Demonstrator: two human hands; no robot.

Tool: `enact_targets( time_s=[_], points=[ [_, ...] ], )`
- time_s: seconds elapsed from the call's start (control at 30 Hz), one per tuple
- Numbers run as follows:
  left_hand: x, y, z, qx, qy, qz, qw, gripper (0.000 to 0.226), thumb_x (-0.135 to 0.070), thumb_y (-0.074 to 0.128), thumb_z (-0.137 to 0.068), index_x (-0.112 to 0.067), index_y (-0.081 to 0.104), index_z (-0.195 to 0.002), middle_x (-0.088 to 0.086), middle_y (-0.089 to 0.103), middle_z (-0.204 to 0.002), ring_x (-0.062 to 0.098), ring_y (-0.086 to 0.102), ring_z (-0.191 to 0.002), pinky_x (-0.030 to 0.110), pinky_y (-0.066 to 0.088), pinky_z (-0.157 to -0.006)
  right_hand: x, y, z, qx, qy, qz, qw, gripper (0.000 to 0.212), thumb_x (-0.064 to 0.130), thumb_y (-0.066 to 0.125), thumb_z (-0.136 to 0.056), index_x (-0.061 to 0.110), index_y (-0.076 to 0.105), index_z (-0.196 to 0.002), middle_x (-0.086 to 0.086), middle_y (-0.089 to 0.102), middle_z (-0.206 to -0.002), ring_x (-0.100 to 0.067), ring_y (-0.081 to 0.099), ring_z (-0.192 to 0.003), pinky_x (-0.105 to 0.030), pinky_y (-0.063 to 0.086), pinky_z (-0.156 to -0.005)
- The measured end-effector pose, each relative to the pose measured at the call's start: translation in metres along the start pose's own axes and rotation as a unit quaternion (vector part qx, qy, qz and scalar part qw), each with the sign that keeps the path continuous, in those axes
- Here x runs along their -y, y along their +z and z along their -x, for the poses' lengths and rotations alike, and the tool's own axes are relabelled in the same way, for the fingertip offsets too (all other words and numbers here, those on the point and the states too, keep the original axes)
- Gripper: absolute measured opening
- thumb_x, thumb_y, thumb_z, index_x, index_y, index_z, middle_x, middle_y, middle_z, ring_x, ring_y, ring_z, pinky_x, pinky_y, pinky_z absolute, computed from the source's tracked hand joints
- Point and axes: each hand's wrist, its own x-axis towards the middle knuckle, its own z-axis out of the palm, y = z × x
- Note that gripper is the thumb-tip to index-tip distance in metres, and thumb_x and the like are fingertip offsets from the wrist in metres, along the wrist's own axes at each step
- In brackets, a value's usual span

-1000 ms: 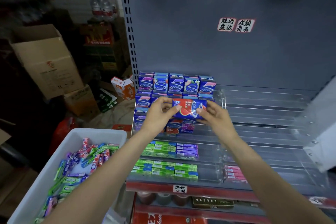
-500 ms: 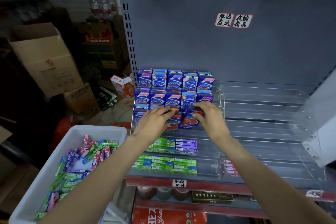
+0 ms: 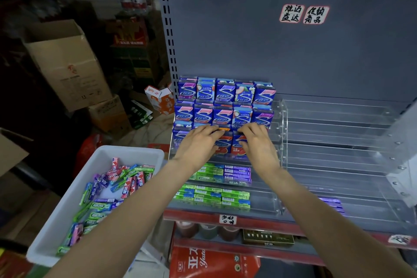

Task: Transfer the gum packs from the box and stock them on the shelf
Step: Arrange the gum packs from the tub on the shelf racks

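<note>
On the third step of the clear acrylic riser (image 3: 279,119), both hands lie palm-down over a row of upright blue gum packs. The left hand (image 3: 198,144) has its fingers stretched forward and nearly straight, the tips resting on the top edges of the packs in that row; the right hand (image 3: 259,142) sits just beside it, fingers slightly bent, touching the tops of the red-fronted watermelon packs (image 3: 232,144) that show between the two hands. Neither hand plainly grips anything — the fingers rest on or press the packs rather than curl round them.

Above them stand two full rows of blue packs (image 3: 223,106), five across, against the grey back panel (image 3: 248,47) of the shelf. Below the hands, flat green stick packs (image 3: 214,196) and purple stick packs (image 3: 238,171) lie in the lower tiers. To the right, the riser's other tiers show bare acrylic, with a few purple packs (image 3: 331,203) at the bottom.

At lower left, beside the left forearm, a white plastic box (image 3: 56,216) holds a loose heap of gum sticks (image 3: 112,189) — green, purple and red. Cardboard cartons (image 3: 65,63) stand behind it on the floor.
</note>
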Motion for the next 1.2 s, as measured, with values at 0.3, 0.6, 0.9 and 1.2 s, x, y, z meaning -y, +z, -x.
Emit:
enact_targets(
  time_s=[0.3,0.6,0.9,1.2],
  points=[
    [0.003,-0.007,0.024,-0.116,0.005,0.056,0.992,0.038,-0.016,0.062,-0.088,-0.015,0.057,-0.125,0.003,0.058,-0.122,0.024,0.054,-0.113,0.039,0.044,-0.091,0.031,-0.008,0.010,-0.060,-0.023,-0.028,0.998,0.039,0.008,0.073,-0.077,0.007,0.062,-0.114,-0.009,0.058,-0.111,-0.027,0.053,-0.101,-0.039,0.051,-0.084],
    [0.108,0.010,0.128,-0.099,-0.155,0.149,0.972,0.022,-0.021,0.059,-0.089,-0.015,0.063,-0.110,0.006,0.065,-0.104,0.029,0.061,-0.096,0.039,0.051,-0.071,0.142,0.050,0.011,0.156,-0.024,-0.176,0.972,0.021,0.010,0.051,-0.092,0.012,0.060,-0.111,-0.004,0.057,-0.105,-0.020,0.059,-0.093,-0.036,0.048,-0.084],
    [0.267,0.065,0.243,0.034,-0.292,0.194,0.936,0.034,-0.016,0.064,-0.087,-0.010,0.060,-0.120,0.014,0.058,-0.118,0.034,0.056,-0.108,0.041,0.047,-0.089,0.273,0.166,0.033,0.306,0.015,-0.190,0.933,0.024,0.007,0.049,-0.091,0.006,0.064,-0.109,-0.010,0.065,-0.105,-0.024,0.062,-0.092,-0.030,0.046,-0.081],
    [0.352,0.121,0.314,0.177,-0.282,0.148,0.931,0.095,-0.031,0.066,-0.086,-0.019,-0.003,-0.151,0.007,0.006,-0.159,0.027,0.010,-0.145,0.040,0.029,-0.111,0.338,0.268,0.069,0.442,0.173,-0.170,0.864,0.052,0.018,0.051,-0.096,0.012,0.033,-0.145,-0.011,0.042,-0.143,-0.024,0.049,-0.122,-0.026,0.038,-0.094]
  ],
)
